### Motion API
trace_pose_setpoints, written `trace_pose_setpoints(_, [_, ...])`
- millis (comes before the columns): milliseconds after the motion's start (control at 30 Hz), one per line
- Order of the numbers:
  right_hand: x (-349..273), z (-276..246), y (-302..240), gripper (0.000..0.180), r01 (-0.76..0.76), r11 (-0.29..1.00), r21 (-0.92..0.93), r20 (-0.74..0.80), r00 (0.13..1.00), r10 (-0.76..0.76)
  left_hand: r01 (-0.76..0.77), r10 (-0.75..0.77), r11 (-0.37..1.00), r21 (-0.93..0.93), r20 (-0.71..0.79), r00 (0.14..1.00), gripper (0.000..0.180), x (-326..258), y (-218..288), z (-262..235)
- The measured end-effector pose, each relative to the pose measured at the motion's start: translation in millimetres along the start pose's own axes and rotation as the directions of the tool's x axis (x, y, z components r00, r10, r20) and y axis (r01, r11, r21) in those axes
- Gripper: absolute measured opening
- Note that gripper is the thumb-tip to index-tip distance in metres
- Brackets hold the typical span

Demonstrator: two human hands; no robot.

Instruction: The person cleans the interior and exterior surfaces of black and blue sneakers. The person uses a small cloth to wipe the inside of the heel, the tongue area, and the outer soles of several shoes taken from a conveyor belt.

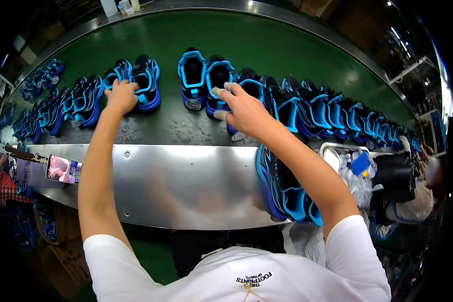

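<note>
My left hand is closed over the heel of a black and blue sneaker, hiding much of its back. To its right stands another sneaker, its toe pointing away from me. My right hand, with pale covers on the fingertips, grips the heel collar of a sneaker. Just left of that one stands a sneaker with a light blue lining. Partly behind my right hand is one more sneaker. Below my right forearm, several sneakers rest on the metal ledge.
Rows of similar sneakers run along the green belt on both sides. In front of me is a shiny metal ledge. A phone leans at the left. A basket of clear plastic and another person are at the right.
</note>
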State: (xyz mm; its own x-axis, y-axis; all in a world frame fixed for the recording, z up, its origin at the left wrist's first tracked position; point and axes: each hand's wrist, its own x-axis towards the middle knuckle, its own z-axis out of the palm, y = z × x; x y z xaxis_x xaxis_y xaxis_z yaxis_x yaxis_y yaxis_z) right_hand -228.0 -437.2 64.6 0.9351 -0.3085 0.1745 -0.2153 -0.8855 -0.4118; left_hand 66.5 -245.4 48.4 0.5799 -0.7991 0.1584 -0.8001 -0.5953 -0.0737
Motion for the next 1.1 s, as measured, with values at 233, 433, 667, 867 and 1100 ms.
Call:
trace_pose_setpoints(233, [51,29,15,0.041,-0.146,0.989,-0.031,0.121,0.981,0.149,-0.267,0.285,0.785,-0.558,-0.057,0.957,0.038,21,136,32])
trace_pose_setpoints(433, [-60,-22,-28,0.032,0.103,0.937,0.335,0.104,0.984,-0.146,-0.23,0.255,0.788,-0.572,-0.037,0.966,0.022,-93,147,-41])
trace_pose_setpoints(667, [-233,0,-84,0.035,0.112,0.956,0.271,0.438,0.87,-0.227,-0.229,0.302,0.67,-0.706,-0.023,0.953,0.038,-302,180,-55])
trace_pose_setpoints(867, [-199,-58,-79,0.051,0.127,0.966,0.224,0.033,0.99,-0.138,-0.125,-0.133,0.744,-0.656,-0.328,0.935,0.034,-299,175,-82])
trace_pose_setpoints(1100, [-166,5,-48,0.051,0.217,0.968,0.124,0.109,0.967,-0.231,-0.144,0.051,0.759,-0.635,-0.163,0.985,0.044,-250,179,-48])
